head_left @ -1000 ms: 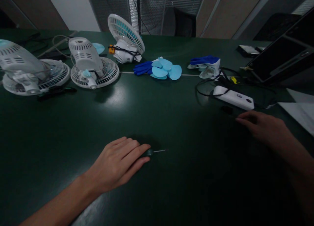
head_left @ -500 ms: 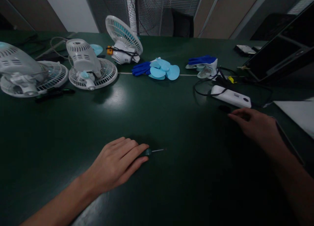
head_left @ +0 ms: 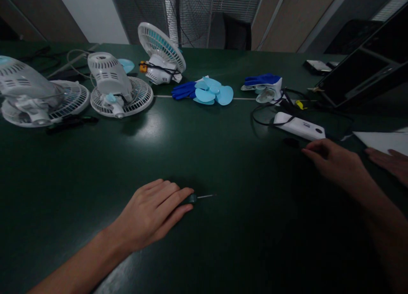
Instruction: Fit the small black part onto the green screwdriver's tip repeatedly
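My left hand (head_left: 156, 213) rests on the dark green table (head_left: 223, 158), its fingers wrapped round a screwdriver (head_left: 192, 198). Only the front of the dark handle and the thin shaft, which points right, show. Further right, my right hand (head_left: 334, 160) has thumb and forefinger pinched together just in front of a white power bank-like box (head_left: 299, 125). Whether something small lies between those fingertips I cannot make out; a dark patch, perhaps a shadow, is beside them.
White fan parts (head_left: 111, 81) with grilles stand at the left. A light blue fan blade (head_left: 213, 91) lies by blue gloves (head_left: 184, 90); another glove (head_left: 266, 86) is further right. Another person's hand (head_left: 390, 160) lies near white paper (head_left: 385, 140). A black-framed panel (head_left: 366, 69) leans at right.
My right hand has shifted slightly to the right. Another person's hand has come into view at the right edge by the paper. My left hand and the screwdriver stay put.
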Tool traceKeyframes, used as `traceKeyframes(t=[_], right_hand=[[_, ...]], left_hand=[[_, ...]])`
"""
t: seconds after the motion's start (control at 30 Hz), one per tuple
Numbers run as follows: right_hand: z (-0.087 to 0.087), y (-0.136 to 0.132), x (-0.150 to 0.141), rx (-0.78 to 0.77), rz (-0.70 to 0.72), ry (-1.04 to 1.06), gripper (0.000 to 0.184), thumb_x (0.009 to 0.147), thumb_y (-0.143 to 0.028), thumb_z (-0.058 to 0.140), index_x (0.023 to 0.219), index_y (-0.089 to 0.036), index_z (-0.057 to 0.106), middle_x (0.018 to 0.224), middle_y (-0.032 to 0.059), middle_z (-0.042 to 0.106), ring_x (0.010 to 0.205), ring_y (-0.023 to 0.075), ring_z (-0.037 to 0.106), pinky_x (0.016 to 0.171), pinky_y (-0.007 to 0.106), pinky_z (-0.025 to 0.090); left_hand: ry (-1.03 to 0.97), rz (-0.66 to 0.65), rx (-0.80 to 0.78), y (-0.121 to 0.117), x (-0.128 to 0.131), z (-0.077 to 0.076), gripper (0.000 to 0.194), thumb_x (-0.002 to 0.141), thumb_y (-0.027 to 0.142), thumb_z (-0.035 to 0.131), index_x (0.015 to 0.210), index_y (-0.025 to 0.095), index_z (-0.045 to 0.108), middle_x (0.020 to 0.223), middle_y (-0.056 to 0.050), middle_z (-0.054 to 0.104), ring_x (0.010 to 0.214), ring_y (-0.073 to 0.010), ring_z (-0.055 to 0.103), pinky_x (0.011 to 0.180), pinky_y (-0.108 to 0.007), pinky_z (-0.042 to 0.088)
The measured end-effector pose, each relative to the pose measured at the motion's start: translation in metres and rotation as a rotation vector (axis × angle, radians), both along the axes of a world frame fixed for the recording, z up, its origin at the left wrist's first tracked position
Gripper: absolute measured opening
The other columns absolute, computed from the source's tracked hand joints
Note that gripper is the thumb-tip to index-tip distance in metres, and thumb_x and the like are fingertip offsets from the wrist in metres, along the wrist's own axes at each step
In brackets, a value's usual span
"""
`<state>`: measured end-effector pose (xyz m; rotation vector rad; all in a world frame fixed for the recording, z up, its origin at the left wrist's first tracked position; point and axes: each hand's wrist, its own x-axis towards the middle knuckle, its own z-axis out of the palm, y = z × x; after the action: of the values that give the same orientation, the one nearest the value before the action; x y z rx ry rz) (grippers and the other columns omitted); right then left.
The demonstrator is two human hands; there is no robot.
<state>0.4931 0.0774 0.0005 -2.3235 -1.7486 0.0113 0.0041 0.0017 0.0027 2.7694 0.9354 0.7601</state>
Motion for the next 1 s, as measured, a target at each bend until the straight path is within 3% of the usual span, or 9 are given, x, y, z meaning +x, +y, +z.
traceKeyframes(t=[0.13, 0.27, 0.4, 0.5, 0.6, 0.77, 0.87, 1.0], right_hand=[[0.015, -0.002, -0.004, -0.086, -0.144, 0.118, 0.016, 0.077, -0.034, 0.067, 0.087, -0.022, 0.066, 0.090, 0.0077, 0.074, 0.078, 0.0240, 0.066, 0.069, 0.036, 0.046], [0.026, -0.005, -0.011, -0.104, -0.177, 0.146, 0.018, 0.073, -0.036, 0.076, 0.083, -0.023, 0.070, 0.088, 0.0067, 0.074, 0.077, 0.0239, 0.066, 0.070, 0.037, 0.045], [0.026, -0.006, -0.014, 0.001, -0.146, 0.216, 0.028, 0.077, -0.032, 0.075, 0.103, -0.023, 0.072, 0.092, 0.0064, 0.076, 0.083, 0.0229, 0.069, 0.073, 0.034, 0.048], [0.022, -0.007, -0.012, 0.062, -0.128, 0.085, 0.033, 0.082, -0.032, 0.072, 0.115, -0.026, 0.074, 0.099, 0.0064, 0.077, 0.088, 0.0244, 0.070, 0.077, 0.036, 0.048], [0.013, -0.007, -0.011, 0.160, -0.039, -0.031, 0.029, 0.087, -0.035, 0.067, 0.112, -0.026, 0.076, 0.109, 0.0080, 0.076, 0.090, 0.0250, 0.070, 0.081, 0.037, 0.048], [-0.004, -0.002, -0.021, 0.437, 0.239, 0.014, 0.032, 0.092, -0.036, 0.061, 0.116, -0.020, 0.073, 0.118, 0.0103, 0.072, 0.108, 0.0235, 0.067, 0.098, 0.034, 0.047], [-0.010, 0.003, -0.028, 0.423, 0.310, 0.074, 0.029, 0.093, -0.033, 0.060, 0.116, -0.021, 0.072, 0.120, 0.0091, 0.072, 0.113, 0.0225, 0.066, 0.105, 0.034, 0.044], [-0.012, 0.007, -0.032, 0.338, 0.301, 0.103, 0.027, 0.092, -0.030, 0.061, 0.115, -0.021, 0.072, 0.123, 0.0095, 0.071, 0.114, 0.0226, 0.066, 0.103, 0.033, 0.045]], left_hand=[[0.008, 0.004, 0.007, 0.000, 0.001, -0.001, 0.030, 0.098, 0.023, 0.057, 0.126, 0.013, 0.059, 0.096, -0.006, 0.067, 0.082, -0.0173, 0.060, 0.070, -0.032, 0.049], [0.010, 0.003, 0.001, 0.001, 0.001, -0.001, 0.030, 0.099, 0.023, 0.057, 0.127, 0.013, 0.059, 0.096, -0.006, 0.066, 0.082, -0.0172, 0.061, 0.070, -0.033, 0.050], [0.011, 0.000, -0.007, 0.001, 0.001, -0.001, 0.030, 0.099, 0.023, 0.057, 0.126, 0.012, 0.059, 0.095, -0.006, 0.066, 0.080, -0.0169, 0.060, 0.068, -0.032, 0.050], [0.008, 0.002, -0.001, 0.001, 0.001, 0.000, 0.029, 0.098, 0.023, 0.057, 0.125, 0.012, 0.059, 0.094, -0.006, 0.066, 0.079, -0.0166, 0.060, 0.068, -0.031, 0.050], [0.016, 0.010, 0.001, 0.001, 0.000, 0.000, 0.029, 0.099, 0.024, 0.056, 0.125, 0.013, 0.060, 0.094, -0.006, 0.066, 0.079, -0.0164, 0.061, 0.068, -0.030, 0.050], [0.010, 0.005, 0.005, 0.001, 0.001, 0.000, 0.029, 0.099, 0.023, 0.057, 0.126, 0.013, 0.059, 0.095, -0.006, 0.067, 0.080, -0.0171, 0.061, 0.069, -0.032, 0.050], [0.003, 0.000, 0.006, 0.002, 0.001, -0.001, 0.029, 0.098, 0.023, 0.057, 0.125, 0.012, 0.059, 0.095, -0.006, 0.067, 0.080, -0.0173, 0.061, 0.069, -0.033, 0.050], [0.003, 0.003, 0.005, 0.002, 0.001, 0.000, 0.029, 0.099, 0.023, 0.057, 0.125, 0.012, 0.059, 0.095, -0.006, 0.067, 0.080, -0.0175, 0.060, 0.069, -0.033, 0.050]])
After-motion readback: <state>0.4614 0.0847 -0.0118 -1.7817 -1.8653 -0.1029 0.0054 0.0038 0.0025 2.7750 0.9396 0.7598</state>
